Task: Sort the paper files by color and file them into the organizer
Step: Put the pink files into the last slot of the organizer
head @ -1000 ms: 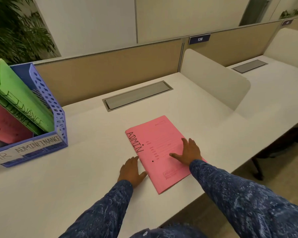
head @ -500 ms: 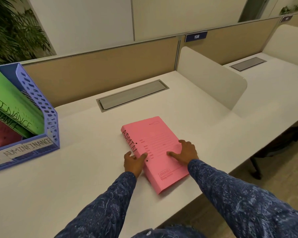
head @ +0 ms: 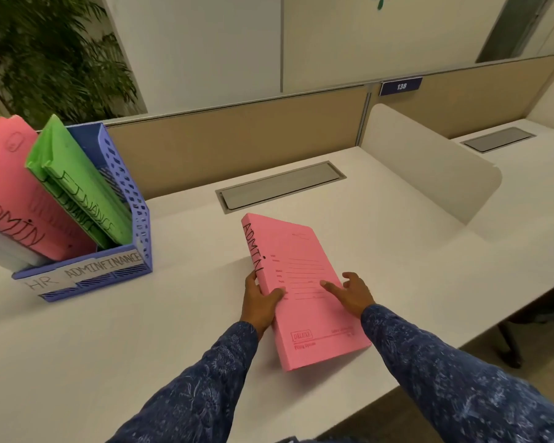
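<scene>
Your left hand [head: 260, 300] pinches the pink file [head: 301, 282] by its spine, tilting it off the bench [head: 109, 346]; your right hand [head: 352, 294], fingers spread, steadies its cover before the organizer [head: 135, 251].

Desk [head: 397, 251]: organizer [head: 135, 238] at far left, folders [head: 77, 193] standing in it, leaning left. Label strip [head: 87, 273] on its front wall. File [head: 301, 289] lies near the desk's front edge, right of the organizer, well apart from it. Left hand [head: 259, 302] on the file's left edge, which seems raised off the desk; right hand [head: 352, 294] on top. Cable hatch [head: 282, 185] behind the file. Partition [head: 237, 139] along the desk's back; divider [head: 429, 167] to the right. Plant [head: 45, 52] behind the organizer.
</scene>
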Available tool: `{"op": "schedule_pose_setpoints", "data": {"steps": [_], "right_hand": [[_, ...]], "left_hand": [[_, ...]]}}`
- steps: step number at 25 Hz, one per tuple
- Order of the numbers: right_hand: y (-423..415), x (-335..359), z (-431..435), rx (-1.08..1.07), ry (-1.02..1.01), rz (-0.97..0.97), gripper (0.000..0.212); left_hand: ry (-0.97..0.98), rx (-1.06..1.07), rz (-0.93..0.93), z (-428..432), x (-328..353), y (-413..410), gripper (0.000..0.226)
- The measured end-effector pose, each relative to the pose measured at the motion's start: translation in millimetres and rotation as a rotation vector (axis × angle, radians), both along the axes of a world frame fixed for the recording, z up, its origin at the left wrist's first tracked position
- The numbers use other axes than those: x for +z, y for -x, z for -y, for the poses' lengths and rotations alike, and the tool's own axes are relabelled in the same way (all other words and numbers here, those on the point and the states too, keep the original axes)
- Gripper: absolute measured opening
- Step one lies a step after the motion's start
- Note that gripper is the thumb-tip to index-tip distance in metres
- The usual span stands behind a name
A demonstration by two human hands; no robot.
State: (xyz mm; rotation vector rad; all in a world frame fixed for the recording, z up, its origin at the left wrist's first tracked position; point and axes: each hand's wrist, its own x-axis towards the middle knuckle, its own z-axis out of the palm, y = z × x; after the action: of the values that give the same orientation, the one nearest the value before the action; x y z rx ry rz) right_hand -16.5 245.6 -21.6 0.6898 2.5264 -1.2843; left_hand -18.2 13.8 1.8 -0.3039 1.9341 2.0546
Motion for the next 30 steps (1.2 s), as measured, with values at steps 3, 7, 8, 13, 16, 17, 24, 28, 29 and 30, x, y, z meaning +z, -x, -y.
{"op": "schedule_pose_setpoints", "data": {"steps": [3, 7, 8, 13, 16, 17, 24, 28, 29, 30], "right_hand": [[13, 4, 42, -0.002, 0.156, -0.004, 0.097], [27, 3, 96, 0.05, 0.222, -0.041, 0.081], [31, 2, 113, 0.079, 0.249, -0.046, 0.077], [35, -4, 202, 0.079, 0.399, -0.119, 0.057], [32, 3, 257, 0.157, 0.432, -0.189, 0.049], [30, 8, 273, 0.195, 0.439, -0.22, 0.047], [27, 67, 377, 0.542, 0.431, -0.419, 0.039], [37, 96, 421, 0.702, 0.397, -0.441, 0.046], [40, 98, 429, 0.715, 0.375, -0.442, 0.055], [41, 100, 435, 0.709, 0.337, -0.451, 0.067]], "left_hand": [[-0.026, -0.013, -0.064, 41, 14, -8, 0.064], [-0.03, -0.011, -0.114, 108, 27, -20, 0.057], [-0.016, 0.005, -0.12, 128, 29, -23, 0.056], [0.064, 0.128, -0.107, 214, 26, -40, 0.05], [0.116, 0.269, -0.145, 257, 28, -49, 0.048], [0.124, 0.315, -0.166, 272, 30, -53, 0.048], [0.091, 0.545, -0.342, 376, 47, -94, 0.041], [0.134, 0.627, -0.402, 416, 68, -105, 0.037], [0.146, 0.632, -0.423, 424, 72, -106, 0.036], [0.154, 0.636, -0.447, 431, 77, -106, 0.035]]}}
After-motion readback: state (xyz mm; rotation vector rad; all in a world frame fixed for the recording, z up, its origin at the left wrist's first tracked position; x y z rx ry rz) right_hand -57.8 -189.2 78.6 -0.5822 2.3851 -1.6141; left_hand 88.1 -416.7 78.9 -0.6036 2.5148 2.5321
